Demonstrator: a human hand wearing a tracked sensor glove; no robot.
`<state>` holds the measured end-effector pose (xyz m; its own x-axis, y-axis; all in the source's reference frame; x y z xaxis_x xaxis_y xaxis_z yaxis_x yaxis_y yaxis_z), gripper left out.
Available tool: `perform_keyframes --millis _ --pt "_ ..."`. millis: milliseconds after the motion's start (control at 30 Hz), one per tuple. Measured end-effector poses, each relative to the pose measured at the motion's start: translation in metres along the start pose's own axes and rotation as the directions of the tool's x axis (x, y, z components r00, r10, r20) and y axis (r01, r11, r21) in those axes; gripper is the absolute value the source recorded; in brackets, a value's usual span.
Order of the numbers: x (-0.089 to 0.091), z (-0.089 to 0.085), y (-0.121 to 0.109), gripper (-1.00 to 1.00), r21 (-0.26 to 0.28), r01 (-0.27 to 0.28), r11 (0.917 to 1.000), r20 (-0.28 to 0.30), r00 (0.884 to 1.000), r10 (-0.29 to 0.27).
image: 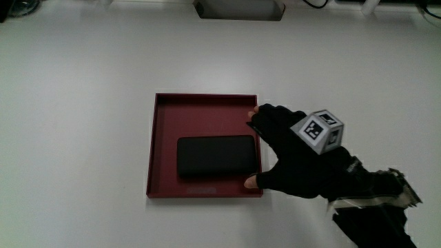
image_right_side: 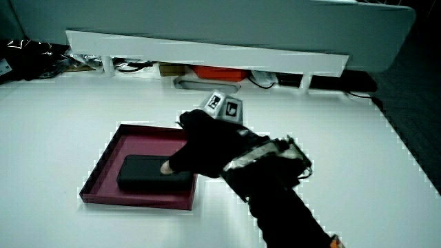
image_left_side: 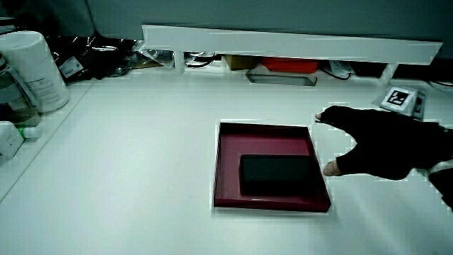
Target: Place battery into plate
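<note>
A flat black battery (image: 216,156) lies inside the dark red square plate (image: 165,124), in the half nearer to the person; it also shows in both side views, battery (image_left_side: 276,175) and battery (image_right_side: 141,173). The plate (image_left_side: 228,152) and plate (image_right_side: 114,155) rests flat on the white table. The hand (image: 293,151) hovers just beside the plate's edge, fingers spread and holding nothing; thumb and forefinger tips reach the rim. In both side views the hand (image_left_side: 379,145), hand (image_right_side: 207,148) stays apart from the battery.
A grey tray (image: 239,9) sits at the table's edge farthest from the person. A low white partition (image_left_side: 283,42) runs along that edge, with a red object (image_left_side: 287,66) under it. A white cylinder (image_left_side: 32,67) and bottles stand at a table corner.
</note>
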<state>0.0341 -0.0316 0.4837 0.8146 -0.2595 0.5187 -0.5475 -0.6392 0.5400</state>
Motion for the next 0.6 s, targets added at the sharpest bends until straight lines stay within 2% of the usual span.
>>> perform_keyframes --millis 33,133,200,300,333,433,467,500,533,600 --pt "0.000 -0.004 0.002 0.00 -0.020 -0.005 0.9998 -0.017 1.000 0.005" --pt "-0.003 -0.014 0.008 0.00 -0.030 0.003 0.9996 -0.016 1.000 -0.004" --pt "0.000 -0.024 0.014 0.00 -0.063 0.019 0.9979 -0.007 1.000 -0.019" --pt "0.003 -0.034 0.017 0.00 -0.075 0.014 0.9971 -0.020 1.000 -0.016" --pt "0.006 -0.038 0.019 0.00 -0.072 0.038 0.9967 -0.009 0.999 -0.038" --pt "0.009 -0.047 0.023 0.00 -0.087 0.051 0.9949 -0.008 0.999 -0.052" --pt "0.005 -0.044 0.020 0.00 -0.066 0.034 0.9972 0.003 0.999 -0.034" --pt "0.005 -0.044 0.020 0.00 -0.054 0.050 0.9973 0.006 0.999 -0.050" --pt "0.005 -0.044 0.021 0.00 -0.067 0.044 0.9968 0.010 0.999 -0.044" --pt "0.004 -0.045 0.019 0.00 -0.052 0.051 0.9974 0.030 0.998 -0.049"
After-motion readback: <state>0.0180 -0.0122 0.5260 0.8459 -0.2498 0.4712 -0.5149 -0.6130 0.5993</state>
